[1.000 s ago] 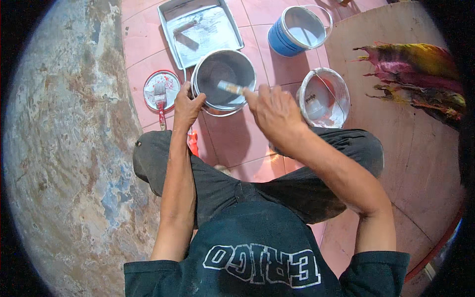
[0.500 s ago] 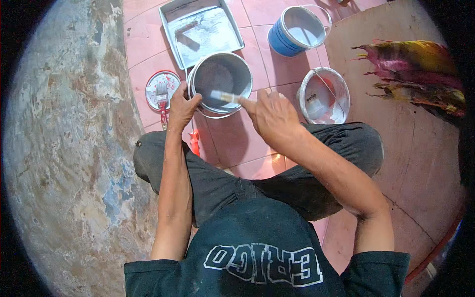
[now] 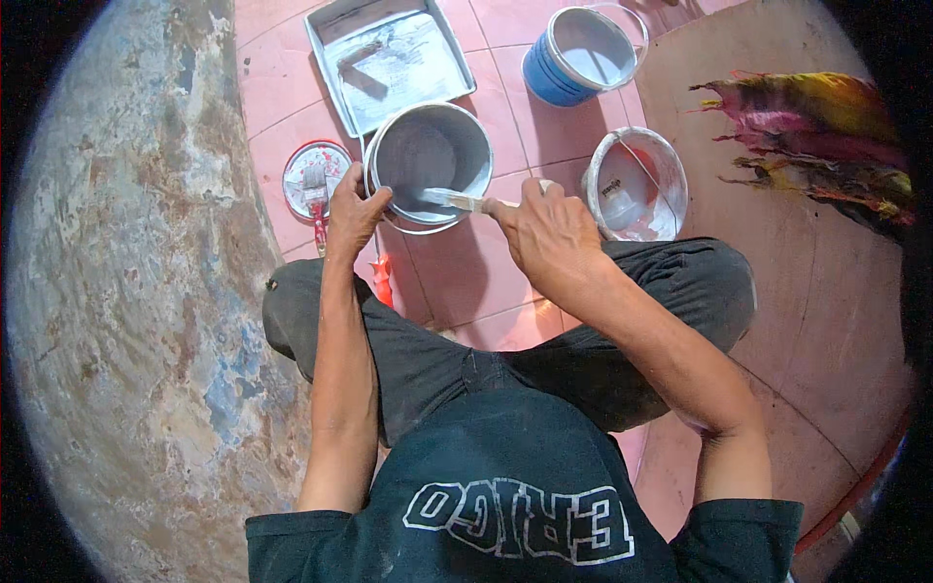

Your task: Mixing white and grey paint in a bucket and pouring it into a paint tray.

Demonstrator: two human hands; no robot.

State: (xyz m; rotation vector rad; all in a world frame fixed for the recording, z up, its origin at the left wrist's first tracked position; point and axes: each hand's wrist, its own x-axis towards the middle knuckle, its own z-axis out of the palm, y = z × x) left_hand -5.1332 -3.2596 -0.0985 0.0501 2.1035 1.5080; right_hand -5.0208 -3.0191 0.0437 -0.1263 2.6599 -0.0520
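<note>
A round paint bucket [image 3: 418,155] with a pale rim and grey inside stands tilted in front of my crossed legs. My left hand [image 3: 356,216] grips its left rim, thumb over the edge. In my right hand [image 3: 552,231] is a paintbrush [image 3: 459,200] with whitish bristles. The bristles are inside the bucket, at its near right wall; whether they touch it I cannot tell. Left of my left hand, a second paintbrush [image 3: 316,194] with a red handle lies on a round, paint-smeared lid [image 3: 335,162]. An orange-red object [image 3: 382,282] is between the bucket and my left leg.
Behind the bucket lies a grey paint tray [image 3: 455,60] with wet paint. A blue-and-white pail [image 3: 556,80] of pale paint stands at the far right, and a paint-stained white tub [image 3: 671,199] nearer. Fringed multicoloured cloth [image 3: 816,121] lies right; a mottled wall-like surface [image 3: 146,291] runs along the left.
My right hand has turned slightly, and the brush's bristles have moved a little right and down toward the bucket's near right wall. My left hand keeps its hold on the rim.
</note>
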